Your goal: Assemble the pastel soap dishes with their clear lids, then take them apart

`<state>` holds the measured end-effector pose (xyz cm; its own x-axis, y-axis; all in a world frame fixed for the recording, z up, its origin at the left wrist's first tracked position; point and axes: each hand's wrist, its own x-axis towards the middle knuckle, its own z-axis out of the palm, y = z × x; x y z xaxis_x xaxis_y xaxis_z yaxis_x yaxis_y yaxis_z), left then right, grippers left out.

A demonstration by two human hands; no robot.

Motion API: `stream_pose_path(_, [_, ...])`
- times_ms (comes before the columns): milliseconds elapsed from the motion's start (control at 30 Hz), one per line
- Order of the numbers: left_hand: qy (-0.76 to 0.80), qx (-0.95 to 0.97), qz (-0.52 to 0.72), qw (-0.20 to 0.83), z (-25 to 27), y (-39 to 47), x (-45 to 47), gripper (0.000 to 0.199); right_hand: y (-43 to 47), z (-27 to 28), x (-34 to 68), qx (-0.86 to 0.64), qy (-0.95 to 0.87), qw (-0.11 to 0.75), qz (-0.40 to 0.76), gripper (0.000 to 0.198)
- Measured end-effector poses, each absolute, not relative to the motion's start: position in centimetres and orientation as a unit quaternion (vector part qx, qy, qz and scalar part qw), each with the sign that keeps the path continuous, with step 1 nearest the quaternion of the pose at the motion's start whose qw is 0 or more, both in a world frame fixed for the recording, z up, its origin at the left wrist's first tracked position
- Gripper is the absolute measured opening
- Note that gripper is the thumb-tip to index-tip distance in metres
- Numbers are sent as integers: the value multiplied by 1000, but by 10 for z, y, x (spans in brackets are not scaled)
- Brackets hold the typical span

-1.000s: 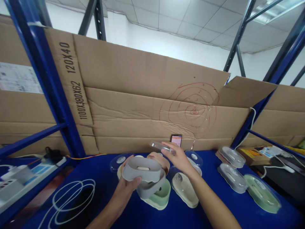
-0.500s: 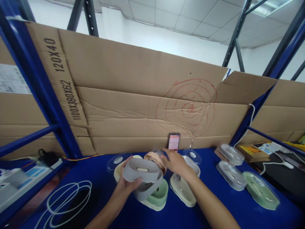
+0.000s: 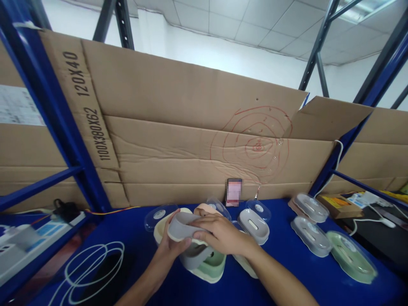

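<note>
A grey oval plastic container (image 3: 181,226) with rounded walls is tilted up in my left hand (image 3: 170,246), the thumb along its lower edge. My right hand (image 3: 221,231) reaches over the right end, its fingers inside the container and its thumb on the near wall. Beneath them, a second grey piece (image 3: 194,258) rests on a pale green container (image 3: 214,272). Behind my left hand is a cream container (image 3: 159,229). A peach piece (image 3: 208,208), partly hidden, lies behind my right hand. To the right stands a light grey slotted tray (image 3: 262,230).
Clear lids (image 3: 159,216) lie along the back of the blue tabletop (image 3: 277,263). Lidded grey (image 3: 310,236) and green (image 3: 352,257) containers sit at right. A phone (image 3: 233,192) leans on the cardboard wall (image 3: 165,144). A coiled white cable (image 3: 95,272) and power strip (image 3: 41,242) occupy the left.
My right hand has come left and nearer, from the peach piece to the grey container. The slotted face that showed before is now covered by my right hand. My left hand keeps its hold.
</note>
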<state>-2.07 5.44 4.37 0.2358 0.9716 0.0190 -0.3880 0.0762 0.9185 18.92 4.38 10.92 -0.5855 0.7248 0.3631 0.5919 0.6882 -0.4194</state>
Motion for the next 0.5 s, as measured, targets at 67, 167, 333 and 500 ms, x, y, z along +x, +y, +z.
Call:
stream_pose_path(67, [330, 432, 514, 663, 43, 55, -21, 121, 47, 108, 190, -377, -866, 294, 146, 43])
stream_pose_path(167, [315, 430, 516, 671, 43, 54, -23, 124, 49, 114, 199, -412, -817, 358, 186, 52])
stream_pose_path(333, [305, 436, 538, 654, 51, 54, -23, 118, 48, 134, 245, -562, -737, 354, 127, 59])
stream_pose_path(500, [312, 443, 543, 641, 55, 53, -23, 114, 61, 131, 295, -653, -704, 265, 86, 58])
